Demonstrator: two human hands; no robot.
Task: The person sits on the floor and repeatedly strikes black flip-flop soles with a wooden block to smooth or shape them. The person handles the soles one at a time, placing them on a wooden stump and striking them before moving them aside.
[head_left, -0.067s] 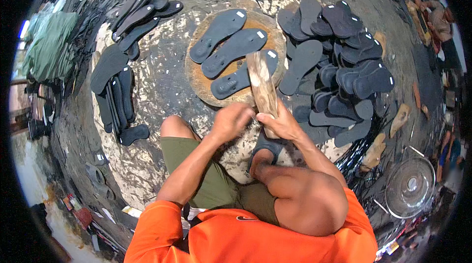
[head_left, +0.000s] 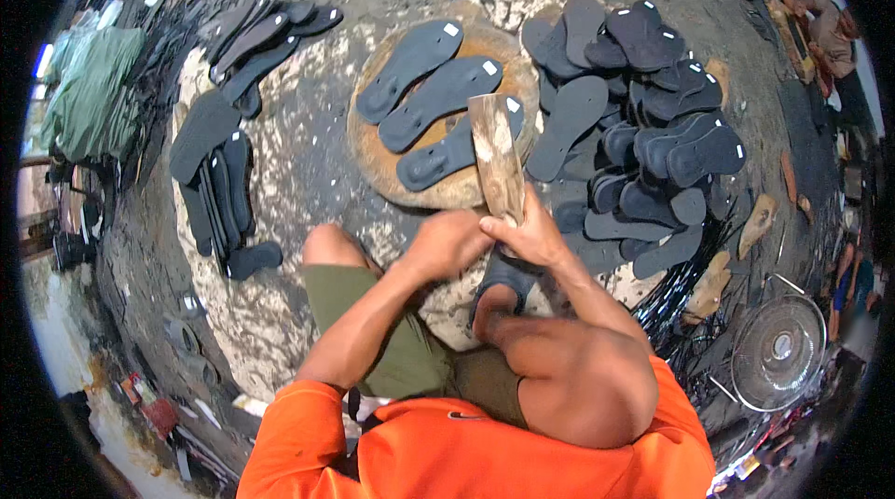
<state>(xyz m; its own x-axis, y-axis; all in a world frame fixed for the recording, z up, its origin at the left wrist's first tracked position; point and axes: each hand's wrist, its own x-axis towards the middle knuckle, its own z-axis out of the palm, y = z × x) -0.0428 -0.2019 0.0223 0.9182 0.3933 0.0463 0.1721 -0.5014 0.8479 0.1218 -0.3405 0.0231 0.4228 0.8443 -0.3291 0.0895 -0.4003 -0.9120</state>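
Observation:
My right hand [head_left: 531, 233] is closed around the lower end of a worn, pale wooden block [head_left: 499, 154], its thumb lying across the wood. The block slants away from me, its upper part over the nearest black sandal sole [head_left: 440, 159]. Beside the right thumb, my left hand [head_left: 449, 242] is curled closed and slightly blurred; whatever its fingers hold is hidden. Two more black soles, the far one [head_left: 410, 70] and the middle one [head_left: 438, 105], lie on a round rust-brown board [head_left: 365, 159]. Each sole there bears a small white tag at one end.
Black soles are heaped at the right [head_left: 685, 145], and smaller piles [head_left: 219, 177] lie at the left on the stained mat [head_left: 308, 126]. A round wire fan guard [head_left: 778, 350] stands at lower right. Green cloth [head_left: 93, 93] hangs far left. Another person [head_left: 830, 37] sits at far right.
My left hand has shifted slightly toward me and to the right, against the right hand. The right hand still grips the wooden block in nearly the same place.

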